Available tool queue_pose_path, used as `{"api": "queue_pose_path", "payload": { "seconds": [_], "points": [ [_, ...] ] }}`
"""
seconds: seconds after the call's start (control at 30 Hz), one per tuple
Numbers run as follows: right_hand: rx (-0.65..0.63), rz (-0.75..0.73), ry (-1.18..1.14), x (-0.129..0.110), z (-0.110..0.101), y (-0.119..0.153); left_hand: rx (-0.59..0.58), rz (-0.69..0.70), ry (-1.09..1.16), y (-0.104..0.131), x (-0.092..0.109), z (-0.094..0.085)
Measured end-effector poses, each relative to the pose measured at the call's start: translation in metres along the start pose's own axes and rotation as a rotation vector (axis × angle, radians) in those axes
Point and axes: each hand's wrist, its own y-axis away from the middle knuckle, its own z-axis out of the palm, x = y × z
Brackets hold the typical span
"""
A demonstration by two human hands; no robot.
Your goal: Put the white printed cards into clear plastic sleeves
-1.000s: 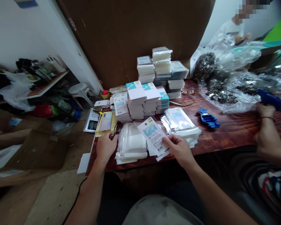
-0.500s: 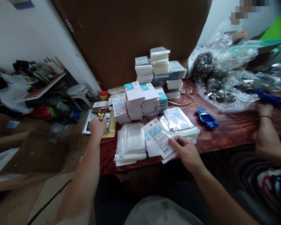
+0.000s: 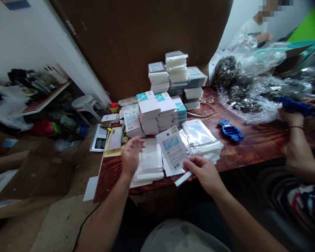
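Observation:
My right hand pinches a clear plastic sleeve with a printed blue-and-white header card in it, at the sleeve's lower corner. Under that card, another white card with a blue edge partly shows. My left hand, its fingers apart and with nothing seen in them, is over the left edge of a pile of clear plastic sleeves. To the right of the held card lies a pile of filled sleeves. Behind both piles stand stacks of white-and-blue cards.
Taller stacks of packaged cards rise against the brown board. A phone lies on a yellow sheet at left. Right of the piles are a blue plastic part and bags of shiny metal pieces. A co-worker's hands hold another blue part.
My left hand has come right, from over the phone to the pile of clear sleeves. My right hand still holds the card. The co-worker's blue part has shifted slightly.

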Motion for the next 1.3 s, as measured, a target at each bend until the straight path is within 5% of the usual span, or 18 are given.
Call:
{"api": "queue_pose_path", "payload": {
  "seconds": [0.07,0.17,0.23,0.33,0.43,0.5,0.6,0.67,0.73,0.87,0.93,1.1,1.3],
  "points": [
    [-0.015,0.001,0.034,0.004,0.012,0.002,-0.226,-0.152,0.296,0.035,0.004,0.028],
    [-0.009,-0.022,0.069,0.008,0.023,0.004,-0.255,-0.34,0.424,0.063,0.007,0.059],
    [0.032,-0.055,0.09,0.006,0.018,0.002,-0.324,-0.391,0.36,0.065,0.009,0.065],
    [0.235,-0.173,0.197,-0.006,-0.012,-0.013,-0.34,-0.299,0.018,0.053,0.011,0.048],
    [0.586,-0.346,0.434,-0.023,-0.057,-0.043,-0.048,-0.098,-0.606,0.032,0.004,0.011],
    [0.689,-0.365,0.685,-0.031,-0.08,-0.063,-0.022,-0.107,-0.913,0.02,-0.007,-0.012],
    [0.779,-0.339,1.106,-0.034,-0.091,-0.08,-0.132,-0.243,-0.985,0.009,-0.024,-0.032],
    [0.866,-0.465,1.24,-0.03,-0.079,-0.079,-0.184,-0.284,-0.93,0.005,-0.032,-0.038],
    [0.747,-0.689,1.248,-0.024,-0.058,-0.068,-0.217,-0.271,-0.889,0.002,-0.037,-0.04],
    [-0.126,-0.903,1.341,-0.008,-0.007,-0.037,-0.231,-0.266,-0.885,-0.004,-0.037,-0.039],
    [-0.39,-0.87,1.47,-0.004,0.011,-0.026,-0.217,-0.273,-0.928,-0.005,-0.034,-0.036],
    [-0.606,-0.833,1.673,-0.003,0.022,-0.013,-0.291,-0.282,-0.849,-0.005,-0.029,-0.033],
    [-0.576,-0.829,1.684,-0.002,0.013,-0.008,-0.284,-0.168,-0.873,0.0,-0.014,-0.042]
  ]
}}
